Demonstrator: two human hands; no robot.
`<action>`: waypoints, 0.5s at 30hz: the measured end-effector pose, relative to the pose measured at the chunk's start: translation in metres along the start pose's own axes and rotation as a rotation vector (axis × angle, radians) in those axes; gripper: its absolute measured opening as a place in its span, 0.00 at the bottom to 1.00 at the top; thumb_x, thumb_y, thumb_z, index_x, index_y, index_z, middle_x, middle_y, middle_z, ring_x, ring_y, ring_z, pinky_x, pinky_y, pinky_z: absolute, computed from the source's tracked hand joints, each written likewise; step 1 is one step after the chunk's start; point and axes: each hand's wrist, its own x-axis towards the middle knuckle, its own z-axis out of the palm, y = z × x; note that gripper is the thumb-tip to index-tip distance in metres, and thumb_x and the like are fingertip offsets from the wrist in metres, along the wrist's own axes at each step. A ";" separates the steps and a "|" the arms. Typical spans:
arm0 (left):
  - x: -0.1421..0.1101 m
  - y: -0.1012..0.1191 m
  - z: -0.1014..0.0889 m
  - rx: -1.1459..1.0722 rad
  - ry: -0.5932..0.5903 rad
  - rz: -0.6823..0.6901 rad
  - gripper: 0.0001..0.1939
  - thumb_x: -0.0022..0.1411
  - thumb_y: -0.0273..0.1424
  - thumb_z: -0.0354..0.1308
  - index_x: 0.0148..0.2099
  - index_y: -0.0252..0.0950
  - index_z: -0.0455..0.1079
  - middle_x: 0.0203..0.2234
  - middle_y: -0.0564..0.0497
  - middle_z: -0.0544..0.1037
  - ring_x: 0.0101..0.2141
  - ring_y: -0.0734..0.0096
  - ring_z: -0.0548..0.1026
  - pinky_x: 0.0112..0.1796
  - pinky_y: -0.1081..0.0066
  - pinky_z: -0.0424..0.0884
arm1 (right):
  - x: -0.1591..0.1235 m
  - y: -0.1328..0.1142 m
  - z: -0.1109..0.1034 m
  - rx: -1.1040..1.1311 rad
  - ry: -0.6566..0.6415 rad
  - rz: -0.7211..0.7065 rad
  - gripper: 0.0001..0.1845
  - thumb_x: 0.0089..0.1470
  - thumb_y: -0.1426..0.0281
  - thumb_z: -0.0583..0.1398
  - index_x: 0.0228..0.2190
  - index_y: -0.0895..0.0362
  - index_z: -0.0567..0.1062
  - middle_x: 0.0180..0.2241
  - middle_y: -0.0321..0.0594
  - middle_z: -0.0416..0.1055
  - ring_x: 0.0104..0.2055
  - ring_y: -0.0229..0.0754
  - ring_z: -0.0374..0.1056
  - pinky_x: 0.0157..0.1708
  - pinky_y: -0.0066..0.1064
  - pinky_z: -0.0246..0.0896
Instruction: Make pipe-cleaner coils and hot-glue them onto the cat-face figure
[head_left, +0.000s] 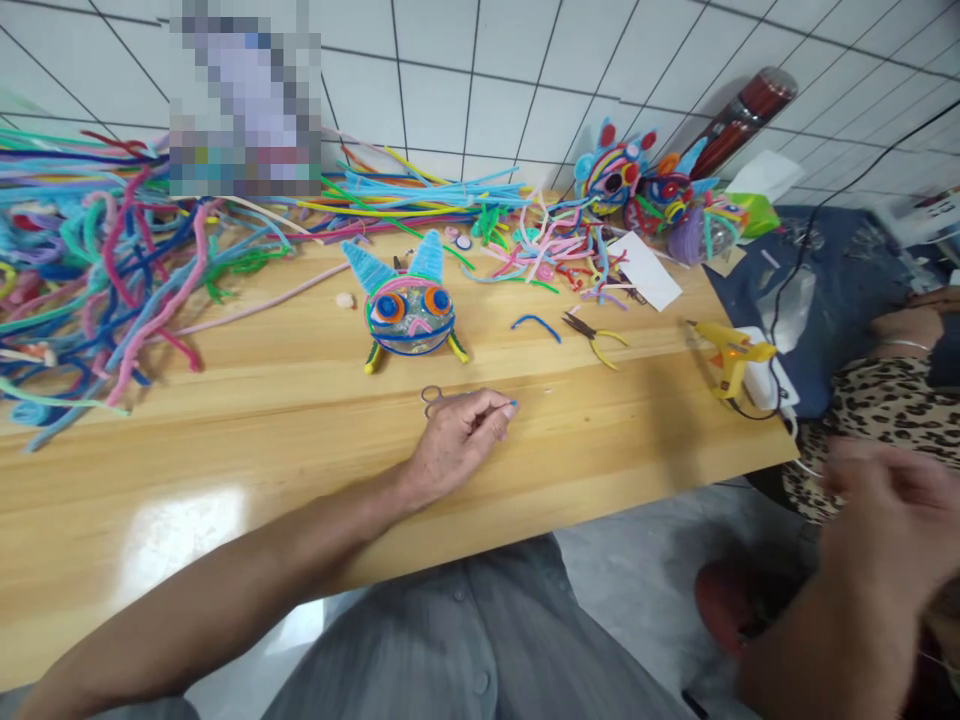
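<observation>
My left hand [461, 440] rests over the table, thumb and forefinger pinched on a small blue piece of pipe cleaner [514, 404], of which only the tip shows. Partly under that hand lies a pair of scissors [431, 396]. Off the table's right end, my right hand [892, 500] is raised and smeared by motion; what it holds, if anything, is unclear. Beyond the left hand stands a pipe-cleaner animal figure [410, 325] with blue ears, orange-and-blue eyes and yellow-tipped legs. A bent blue pipe cleaner [537, 322] and yellow-handled pliers [596, 335] lie to its right.
Heaped pipe cleaners [127, 270] cover the table's left side. A yellow glue gun [729, 352] leans by a white power strip [757, 368] at the right edge, with a black cord. Finished figures [611, 180] and a red flask [742, 120] stand behind. A person in leopard print [877, 410] sits at right.
</observation>
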 end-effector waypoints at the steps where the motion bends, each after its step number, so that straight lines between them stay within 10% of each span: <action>1: -0.001 0.001 0.001 0.009 -0.013 0.013 0.11 0.72 0.33 0.57 0.36 0.36 0.75 0.22 0.56 0.77 0.25 0.77 0.74 0.31 0.76 0.67 | -0.015 -0.013 0.018 -0.074 0.046 -0.063 0.11 0.54 0.51 0.68 0.34 0.42 0.81 0.26 0.41 0.76 0.26 0.54 0.71 0.27 0.50 0.65; 6: -0.012 0.021 0.007 0.019 -0.138 0.037 0.10 0.73 0.30 0.56 0.38 0.35 0.76 0.23 0.57 0.76 0.24 0.78 0.72 0.30 0.78 0.65 | -0.051 -0.081 0.116 -0.145 -0.552 -0.331 0.11 0.63 0.60 0.62 0.38 0.52 0.81 0.35 0.42 0.80 0.34 0.46 0.75 0.38 0.39 0.70; 15: -0.045 0.023 0.014 0.080 -0.425 0.069 0.11 0.74 0.29 0.56 0.39 0.36 0.78 0.28 0.54 0.82 0.28 0.76 0.76 0.32 0.76 0.66 | -0.040 -0.106 0.186 -0.243 -0.697 -0.212 0.06 0.60 0.68 0.59 0.31 0.54 0.73 0.34 0.44 0.78 0.36 0.46 0.72 0.37 0.35 0.62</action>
